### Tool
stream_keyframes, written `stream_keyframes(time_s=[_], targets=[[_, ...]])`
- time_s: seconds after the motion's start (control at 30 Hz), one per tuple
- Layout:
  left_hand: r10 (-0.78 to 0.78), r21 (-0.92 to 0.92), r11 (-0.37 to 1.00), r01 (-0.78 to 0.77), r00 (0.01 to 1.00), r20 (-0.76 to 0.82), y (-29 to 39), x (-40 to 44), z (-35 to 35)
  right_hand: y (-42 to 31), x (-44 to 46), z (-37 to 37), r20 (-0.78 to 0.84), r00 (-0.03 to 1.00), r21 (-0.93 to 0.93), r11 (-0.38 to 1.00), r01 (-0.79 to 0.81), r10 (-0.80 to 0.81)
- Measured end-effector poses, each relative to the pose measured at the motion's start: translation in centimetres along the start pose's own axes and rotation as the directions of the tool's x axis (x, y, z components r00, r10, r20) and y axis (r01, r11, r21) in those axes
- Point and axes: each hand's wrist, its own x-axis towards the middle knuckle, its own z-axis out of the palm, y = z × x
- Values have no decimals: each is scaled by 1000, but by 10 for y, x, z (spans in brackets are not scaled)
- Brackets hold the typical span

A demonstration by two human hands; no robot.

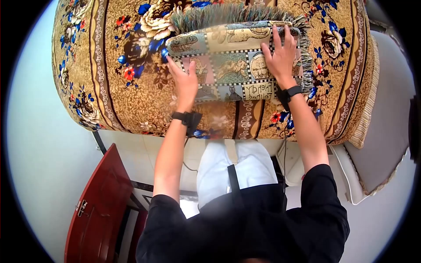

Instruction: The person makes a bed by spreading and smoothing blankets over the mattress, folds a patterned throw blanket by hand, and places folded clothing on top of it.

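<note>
A folded throw blanket (228, 65) with woven cat pictures, checkered borders and the words "Friendly Felines" in mirror writing lies on a floral bedspread (144, 96). Its fringe (237, 15) spreads along the far edge and down the right side. Resting on the left end of the throw, my left hand (185, 83) has its thumb and fingers apart. My right hand (281, 57) lies flat on the right part, fingers spread toward the far edge. Both palms face down, so their undersides are hidden. A dark band sits on each wrist.
A red wooden door (101, 206) with a metal latch stands at the lower left. On the right, a grey cushioned seat (383, 105) with braided trim borders the bed. Thin cables hang from both wristbands past the bed's near edge. Pale floor tiles (144, 153) show below.
</note>
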Motion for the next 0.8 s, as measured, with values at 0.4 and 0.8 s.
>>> stream_keyframes(time_s=[0.4,0.8], targets=[[44,97,994,-40,999,-31,-40,36,61,21,5,72,191,971,-77,989,-129,142],[-266,-282,895,346,920,287,-31,37,1,70,-34,-19,242,829,181,816,-549,504]])
